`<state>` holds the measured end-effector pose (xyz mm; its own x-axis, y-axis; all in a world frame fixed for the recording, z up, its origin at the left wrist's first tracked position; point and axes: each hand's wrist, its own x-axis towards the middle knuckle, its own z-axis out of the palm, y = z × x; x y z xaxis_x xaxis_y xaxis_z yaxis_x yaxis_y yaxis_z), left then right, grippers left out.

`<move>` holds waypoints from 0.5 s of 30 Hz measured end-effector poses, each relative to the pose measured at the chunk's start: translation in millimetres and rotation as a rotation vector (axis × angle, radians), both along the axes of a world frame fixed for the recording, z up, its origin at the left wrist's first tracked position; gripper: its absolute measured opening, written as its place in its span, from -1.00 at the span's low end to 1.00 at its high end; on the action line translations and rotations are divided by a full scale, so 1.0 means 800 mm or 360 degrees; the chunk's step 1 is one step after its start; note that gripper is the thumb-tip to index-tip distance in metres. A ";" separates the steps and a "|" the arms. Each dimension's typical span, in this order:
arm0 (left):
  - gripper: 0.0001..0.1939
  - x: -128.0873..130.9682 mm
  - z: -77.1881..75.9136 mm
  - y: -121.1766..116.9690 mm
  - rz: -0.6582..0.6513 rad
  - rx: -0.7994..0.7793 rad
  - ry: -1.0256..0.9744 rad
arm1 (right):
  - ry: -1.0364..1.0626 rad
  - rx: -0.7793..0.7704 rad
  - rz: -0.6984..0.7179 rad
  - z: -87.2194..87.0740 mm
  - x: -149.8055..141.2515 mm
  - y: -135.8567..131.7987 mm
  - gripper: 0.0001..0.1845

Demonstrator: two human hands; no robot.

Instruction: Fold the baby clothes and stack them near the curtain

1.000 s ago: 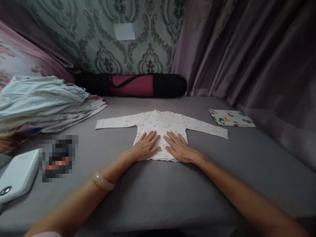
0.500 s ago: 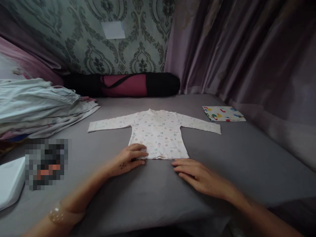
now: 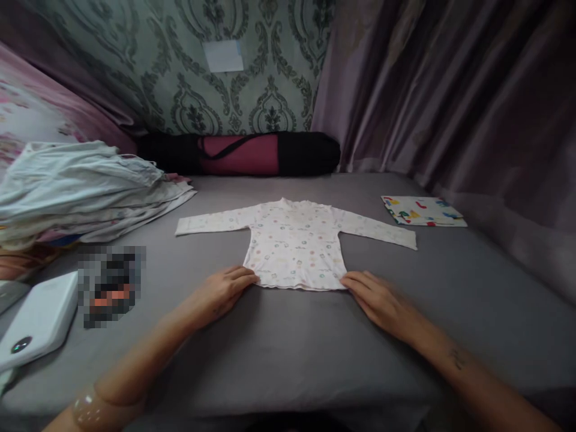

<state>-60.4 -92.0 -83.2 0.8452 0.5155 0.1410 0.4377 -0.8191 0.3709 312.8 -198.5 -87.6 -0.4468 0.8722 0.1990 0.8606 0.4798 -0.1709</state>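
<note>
A small white long-sleeved shirt (image 3: 294,243) with a coloured print lies flat on the grey sheet (image 3: 288,354), sleeves spread to both sides. My left hand (image 3: 221,291) rests at the shirt's lower left corner, its fingers pinched at the hem. At the lower right corner, my right hand (image 3: 382,300) lies with fingers together and fingertips on the hem. Whether either hand has hold of the cloth I cannot make out for sure.
A pile of pale clothes (image 3: 81,186) lies at the left. A folded colourful cloth (image 3: 423,211) sits at the right. A black and maroon bag roll (image 3: 243,154) lies along the patterned wall. A white device (image 3: 38,321) is near the left edge. Curtains (image 3: 450,102) hang at the right.
Both hands slid down off the shirt's body, left the cloth briefly, and now sit at the two lower hem corners. The shirt stays spread flat.
</note>
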 end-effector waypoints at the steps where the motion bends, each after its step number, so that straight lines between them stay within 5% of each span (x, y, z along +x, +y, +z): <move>1: -0.64 -0.002 0.000 0.000 -0.0006 -0.0014 -0.0003 | -0.0058 0.0046 0.0008 -0.002 0.000 0.000 -0.58; 9: -0.59 -0.004 0.006 0.006 0.0007 -0.0113 -0.0025 | -0.0327 0.0060 -0.0022 0.015 -0.005 0.009 -0.55; 15: -0.63 -0.005 0.009 0.013 -0.0021 -0.0143 -0.0062 | -0.0205 -0.0053 -0.0032 0.026 -0.004 0.006 -0.55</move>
